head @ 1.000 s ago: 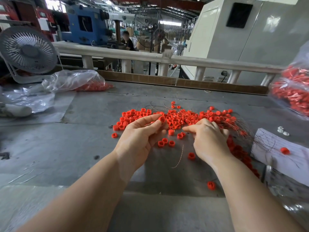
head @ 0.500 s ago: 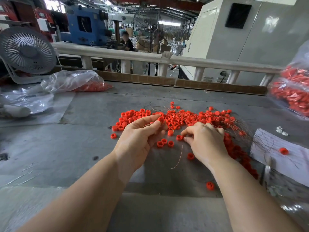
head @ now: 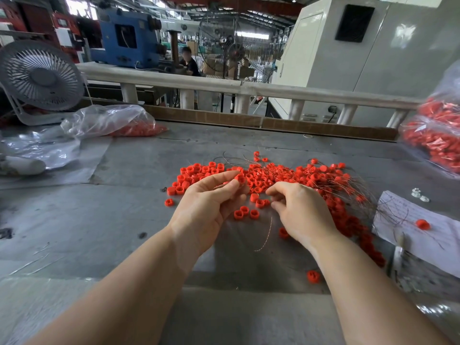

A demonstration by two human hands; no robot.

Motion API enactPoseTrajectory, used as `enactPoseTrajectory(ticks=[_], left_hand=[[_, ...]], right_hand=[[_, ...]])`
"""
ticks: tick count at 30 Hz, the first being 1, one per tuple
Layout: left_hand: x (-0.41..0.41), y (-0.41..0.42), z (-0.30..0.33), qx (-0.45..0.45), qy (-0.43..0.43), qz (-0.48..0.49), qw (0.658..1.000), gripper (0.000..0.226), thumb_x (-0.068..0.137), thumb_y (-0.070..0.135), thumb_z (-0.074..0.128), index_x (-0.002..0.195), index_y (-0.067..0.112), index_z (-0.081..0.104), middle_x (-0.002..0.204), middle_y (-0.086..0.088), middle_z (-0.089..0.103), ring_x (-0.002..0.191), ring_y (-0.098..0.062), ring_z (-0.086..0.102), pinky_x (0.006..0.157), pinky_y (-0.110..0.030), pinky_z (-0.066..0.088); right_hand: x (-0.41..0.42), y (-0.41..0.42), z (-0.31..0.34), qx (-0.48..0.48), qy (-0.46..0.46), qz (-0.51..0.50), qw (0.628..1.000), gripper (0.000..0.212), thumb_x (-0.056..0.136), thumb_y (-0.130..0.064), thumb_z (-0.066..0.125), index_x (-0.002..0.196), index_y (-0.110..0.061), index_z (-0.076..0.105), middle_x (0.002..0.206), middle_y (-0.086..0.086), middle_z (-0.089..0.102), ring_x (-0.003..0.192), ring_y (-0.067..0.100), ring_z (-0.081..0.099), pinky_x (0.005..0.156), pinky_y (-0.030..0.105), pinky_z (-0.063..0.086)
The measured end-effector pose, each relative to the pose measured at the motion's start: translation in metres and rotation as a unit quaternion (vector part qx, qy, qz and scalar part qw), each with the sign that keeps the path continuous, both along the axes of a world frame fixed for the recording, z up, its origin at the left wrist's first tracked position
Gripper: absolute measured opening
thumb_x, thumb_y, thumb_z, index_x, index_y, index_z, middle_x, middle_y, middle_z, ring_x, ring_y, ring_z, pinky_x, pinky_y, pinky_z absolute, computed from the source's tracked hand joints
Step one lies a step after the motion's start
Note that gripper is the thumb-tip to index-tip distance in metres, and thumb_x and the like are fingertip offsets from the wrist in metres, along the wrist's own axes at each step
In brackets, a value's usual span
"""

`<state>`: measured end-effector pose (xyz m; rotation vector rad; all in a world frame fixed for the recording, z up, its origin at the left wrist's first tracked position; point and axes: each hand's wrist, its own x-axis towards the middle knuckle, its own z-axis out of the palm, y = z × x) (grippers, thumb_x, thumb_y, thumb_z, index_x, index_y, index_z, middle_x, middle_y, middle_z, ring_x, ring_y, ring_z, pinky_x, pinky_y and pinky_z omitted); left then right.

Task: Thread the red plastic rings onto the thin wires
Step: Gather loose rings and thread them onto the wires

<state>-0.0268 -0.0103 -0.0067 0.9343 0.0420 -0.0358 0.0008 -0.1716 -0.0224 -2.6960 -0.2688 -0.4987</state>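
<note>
Red plastic ring [head: 241,178] pinched at left hand [head: 211,205] fingertips, right hand [head: 302,211] fingers curled over loose rings [head: 273,175] on bench [head: 99,220], its grasp hidden

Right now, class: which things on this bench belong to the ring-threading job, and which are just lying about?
Job:
small red plastic rings
thin bare wires
left hand, pinching one ring
right hand

Lying about:
grey desk fan
crumpled clear plastic bag
white written paper sheet
</note>
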Motion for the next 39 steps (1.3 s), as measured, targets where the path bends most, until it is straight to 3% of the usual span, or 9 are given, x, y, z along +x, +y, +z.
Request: enactPoseTrajectory(ticks=[4, 7, 17, 22, 26, 30, 33, 39], left_hand=[[0.0, 0.0, 0.0, 0.002, 0.0, -0.003, 1.0, 0.017, 0.087, -0.007, 0.053, 0.088, 0.004, 0.066, 0.071, -0.006, 0.07, 0.065, -0.01, 0.069, 0.057, -0.018, 0.056], [0.0, 0.0, 0.0, 0.002, -0.002, -0.003, 1.0, 0.017, 0.086, -0.007, 0.053, 0.088, 0.004, 0.066, 0.07, -0.006, 0.07, 0.065, -0.01, 0.068, 0.056, -0.018, 0.055], [0.001, 0.0, -0.002, 0.012, -0.01, -0.005, 1.0, 0.017, 0.085, -0.007, 0.054, 0.085, 0.005, 0.066, 0.069, -0.005, 0.071, 0.065, -0.01, 0.069, 0.057, -0.018, 0.055], [0.001, 0.0, -0.002, 0.017, -0.013, -0.005, 1.0, 0.016, 0.084, -0.005, 0.056, 0.083, 0.006, 0.067, 0.068, -0.004, 0.071, 0.065, -0.01, 0.069, 0.058, -0.018, 0.055], [0.001, -0.001, -0.002, 0.023, -0.016, -0.004, 1.0, 0.016, 0.084, -0.006, 0.055, 0.083, 0.005, 0.067, 0.069, -0.004, 0.071, 0.064, -0.01, 0.068, 0.057, -0.018, 0.055], [0.001, -0.001, -0.002, 0.025, -0.016, -0.006, 1.0, 0.016, 0.085, -0.006, 0.055, 0.084, 0.005, 0.067, 0.069, -0.004, 0.07, 0.065, -0.01, 0.069, 0.058, -0.018, 0.056], [0.001, -0.001, -0.002, 0.024, -0.019, -0.008, 1.0, 0.016, 0.085, -0.005, 0.055, 0.086, 0.005, 0.067, 0.07, -0.004, 0.071, 0.066, -0.01, 0.069, 0.058, -0.018, 0.056], [0.002, -0.002, -0.002, 0.011, -0.027, -0.013, 0.999, 0.015, 0.086, -0.006, 0.054, 0.09, 0.003, 0.065, 0.071, -0.005, 0.071, 0.067, -0.01, 0.069, 0.058, -0.017, 0.055]], right_hand=[[-0.002, 0.001, -0.001, -0.01, 0.042, 0.019, 0.999, 0.04, 0.092, -0.01, 0.052, 0.121, -0.036, 0.06, 0.114, 0.004, 0.064, 0.108, 0.024, 0.057, 0.098, 0.034, 0.042], [-0.004, 0.001, -0.002, -0.001, 0.058, 0.029, 0.998, 0.041, 0.093, -0.011, 0.051, 0.118, -0.042, 0.06, 0.115, 0.005, 0.06, 0.109, 0.026, 0.054, 0.1, 0.032, 0.04], [-0.006, 0.005, 0.002, 0.025, 0.02, 0.019, 0.999, 0.016, 0.082, -0.013, 0.069, 0.092, -0.026, 0.07, 0.091, -0.003, 0.068, 0.087, 0.017, 0.061, 0.078, 0.029, 0.049], [-0.006, 0.005, 0.004, 0.019, -0.014, 0.025, 0.999, 0.017, 0.082, -0.01, 0.069, 0.097, -0.019, 0.069, 0.095, -0.003, 0.061, 0.087, 0.016, 0.057, 0.077, 0.026, 0.046], [-0.005, 0.005, 0.007, 0.071, -0.03, 0.036, 0.996, 0.013, 0.083, -0.01, 0.068, 0.095, -0.014, 0.071, 0.095, 0.001, 0.063, 0.088, 0.016, 0.057, 0.079, 0.022, 0.042], [-0.007, 0.008, 0.011, 0.15, -0.041, 0.058, 0.986, 0.009, 0.084, -0.008, 0.066, 0.089, -0.015, 0.07, 0.083, -0.005, 0.064, 0.075, 0.006, 0.055, 0.067, 0.006, 0.038], [-0.01, 0.011, 0.013, 0.212, -0.025, 0.08, 0.974, 0.013, 0.085, -0.005, 0.064, 0.087, -0.016, 0.069, 0.075, -0.011, 0.064, 0.073, 0.004, 0.061, 0.071, 0.014, 0.047], [-0.013, 0.015, 0.017, 0.256, -0.024, 0.108, 0.96, 0.02, 0.086, -0.003, 0.061, 0.097, -0.015, 0.072, 0.091, -0.006, 0.066, 0.085, 0.007, 0.062, 0.082, 0.017, 0.048]])
